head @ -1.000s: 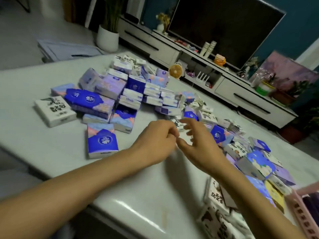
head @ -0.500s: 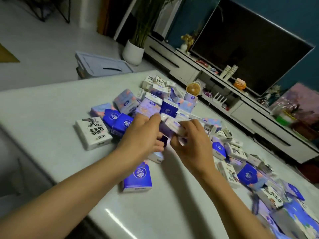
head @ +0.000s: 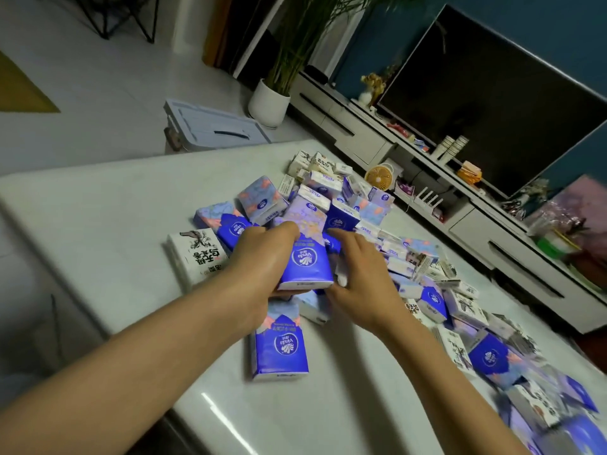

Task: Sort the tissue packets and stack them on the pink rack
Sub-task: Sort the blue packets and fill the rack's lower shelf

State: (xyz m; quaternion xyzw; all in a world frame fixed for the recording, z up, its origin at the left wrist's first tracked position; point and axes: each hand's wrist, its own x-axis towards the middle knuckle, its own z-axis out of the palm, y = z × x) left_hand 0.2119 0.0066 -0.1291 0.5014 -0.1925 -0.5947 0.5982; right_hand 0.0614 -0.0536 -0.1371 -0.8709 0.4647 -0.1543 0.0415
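Several tissue packets lie heaped across the white table (head: 98,231), blue, lilac and white ones. My left hand (head: 259,261) grips a blue and lilac packet (head: 307,257) from its left side, lifted a little above the heap. My right hand (head: 358,277) lies just right of that packet, fingers stretched forward over smaller packets; whether it holds one I cannot tell. Another blue packet (head: 281,344) lies flat on the table below my hands. A white packet with black writing (head: 197,256) sits to the left. The pink rack is out of view.
The heap of packets (head: 460,310) runs on to the lower right. Beyond the table stand a white TV cabinet (head: 492,231) with a dark television (head: 492,103), an orange fan (head: 379,177), a potted plant (head: 269,103) and a grey lidded box (head: 210,128) on the floor.
The view swung left and the pink rack left the frame. Both hands reached forward into the heap, and my left hand took hold of a blue and lilac packet.
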